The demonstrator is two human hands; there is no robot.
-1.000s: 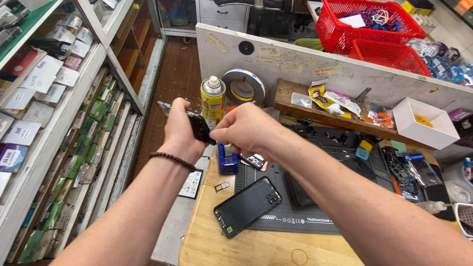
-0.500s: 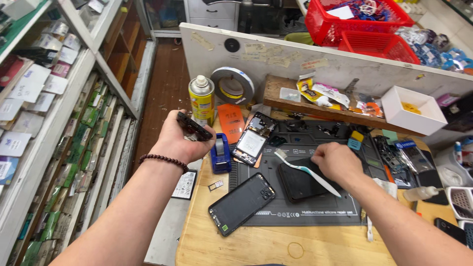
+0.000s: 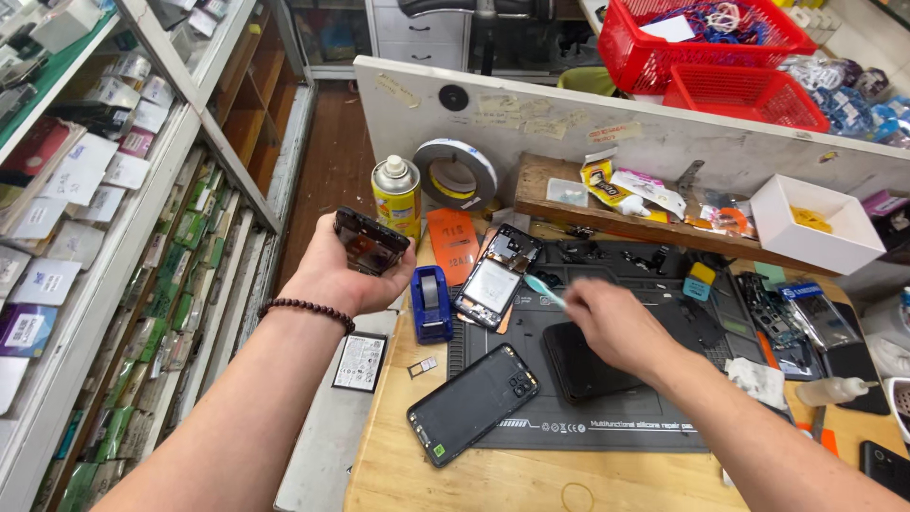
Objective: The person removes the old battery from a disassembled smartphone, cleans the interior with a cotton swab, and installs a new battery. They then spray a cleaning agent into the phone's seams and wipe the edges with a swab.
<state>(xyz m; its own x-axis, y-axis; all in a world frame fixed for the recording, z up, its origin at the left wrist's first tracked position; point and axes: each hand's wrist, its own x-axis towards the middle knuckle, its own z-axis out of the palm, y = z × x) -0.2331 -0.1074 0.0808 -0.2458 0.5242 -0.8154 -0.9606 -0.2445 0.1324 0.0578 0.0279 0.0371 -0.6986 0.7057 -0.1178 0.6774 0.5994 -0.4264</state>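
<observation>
A phone repair shop is shown: opened phones [image 3: 498, 278] lie on a black repair mat [image 3: 607, 427], and boxed accessories [image 3: 57, 209] are stacked on shelves at the worktop's left edge.

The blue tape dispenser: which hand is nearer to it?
Left. The left hand, holding a dark phone part, is just left of the tape dispenser. The right hand is farther right, over the mat.
</observation>
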